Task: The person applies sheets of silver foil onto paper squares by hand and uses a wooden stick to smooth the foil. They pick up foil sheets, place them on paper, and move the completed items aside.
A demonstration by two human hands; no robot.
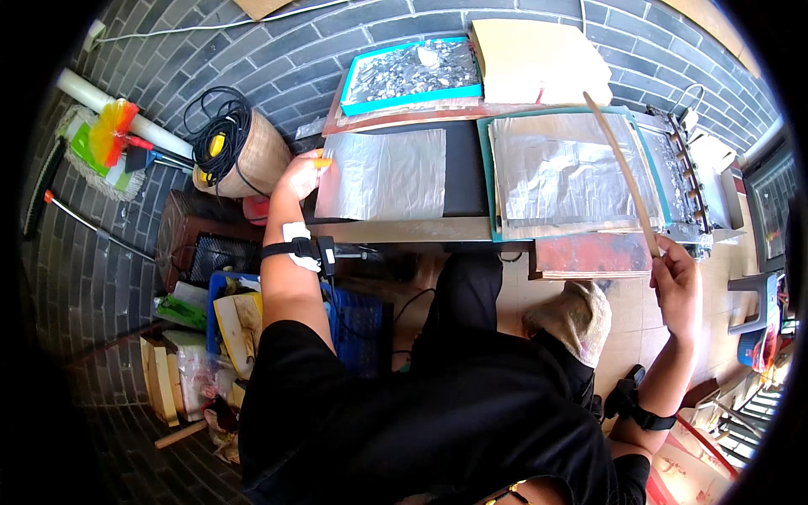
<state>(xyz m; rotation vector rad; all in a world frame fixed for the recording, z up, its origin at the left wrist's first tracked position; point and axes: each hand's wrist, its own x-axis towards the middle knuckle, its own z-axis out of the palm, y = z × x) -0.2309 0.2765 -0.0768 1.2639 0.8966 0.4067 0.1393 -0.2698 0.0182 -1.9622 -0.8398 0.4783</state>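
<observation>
My left hand (pixel 302 175) is at the left edge of a thin silvery sheet (pixel 382 173), with orange covers on two of its fingertips. Those fingertips appear to pinch the sheet's upper left edge. The sheet lies lightly wrinkled over a black work surface (pixel 466 167). In my right hand (pixel 677 287) is the lower end of a long, thin wooden stick (pixel 622 167). It slants up and left over a stack of silvery foil-like sheets (pixel 562 170), which rests on a teal board (pixel 489 183).
Behind the sheets stand a blue-rimmed tray (pixel 410 72) of dark and silvery flakes and a pale paper stack (pixel 536 60). A barrel-like container (pixel 268 148) with coiled black cable is at the left. A reddish board (pixel 590 254) juts from under the table. Below left is a blue crate (pixel 356 328).
</observation>
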